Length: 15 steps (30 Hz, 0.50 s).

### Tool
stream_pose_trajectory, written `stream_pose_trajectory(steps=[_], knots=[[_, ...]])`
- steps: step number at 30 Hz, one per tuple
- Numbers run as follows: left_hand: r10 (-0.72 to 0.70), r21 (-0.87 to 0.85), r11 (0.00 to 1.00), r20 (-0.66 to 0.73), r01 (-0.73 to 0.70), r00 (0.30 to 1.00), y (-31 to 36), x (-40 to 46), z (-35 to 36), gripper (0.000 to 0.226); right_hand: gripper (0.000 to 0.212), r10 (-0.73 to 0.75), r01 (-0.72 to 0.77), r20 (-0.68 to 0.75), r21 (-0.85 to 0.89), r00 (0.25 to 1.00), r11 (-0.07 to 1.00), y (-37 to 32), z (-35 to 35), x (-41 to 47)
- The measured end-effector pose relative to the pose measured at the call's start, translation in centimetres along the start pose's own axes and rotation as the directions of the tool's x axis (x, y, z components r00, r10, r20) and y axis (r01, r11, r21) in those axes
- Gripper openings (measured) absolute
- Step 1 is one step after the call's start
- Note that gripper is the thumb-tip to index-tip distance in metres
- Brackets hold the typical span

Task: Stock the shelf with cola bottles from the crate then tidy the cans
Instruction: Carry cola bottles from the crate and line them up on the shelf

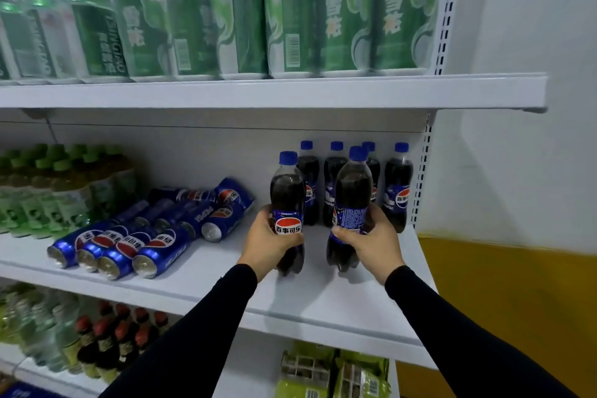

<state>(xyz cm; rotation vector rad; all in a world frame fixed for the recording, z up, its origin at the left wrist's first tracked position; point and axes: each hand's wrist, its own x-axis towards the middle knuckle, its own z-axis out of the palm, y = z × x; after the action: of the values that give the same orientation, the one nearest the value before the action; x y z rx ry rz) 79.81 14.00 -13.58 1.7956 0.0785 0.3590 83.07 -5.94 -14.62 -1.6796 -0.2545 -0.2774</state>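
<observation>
left hand point(270, 237) grip holds bottle point(287, 203) | right hand point(368, 241) grip holds second bottle point(350, 200) | both upright mid-frame, to stand before back row point(399, 186) on shelf point(339, 307)

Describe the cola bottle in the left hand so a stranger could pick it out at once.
Find the white middle shelf, with blue cola cans lying on their sides at its left. Right of the cans, two cola bottles stand near the front edge, each held by a hand. Take the one in the left hand: this cola bottle alone shows the round red, white and blue logo facing you.
</observation>
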Motion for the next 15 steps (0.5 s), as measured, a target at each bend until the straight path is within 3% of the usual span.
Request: stream_pose_trajectory(steps=[6, 15], knots=[[0.001, 0.058, 0.998, -0.005, -0.001, 1.0, -3.3, 7.1, 0.9, 0.06, 0.071, 0.058, -0.061, -0.057, -0.036, 0.997, 0.998, 3.1, 2.6, 4.3], [0.03, 0.05, 0.998, 0.095, -0.035, 0.995, -5.6, 12.8, 2.5, 0.058, 0.07, 0.078, -0.095, -0.163, -0.105, 0.984, 0.99, 5.5, 4.6, 8.1]])
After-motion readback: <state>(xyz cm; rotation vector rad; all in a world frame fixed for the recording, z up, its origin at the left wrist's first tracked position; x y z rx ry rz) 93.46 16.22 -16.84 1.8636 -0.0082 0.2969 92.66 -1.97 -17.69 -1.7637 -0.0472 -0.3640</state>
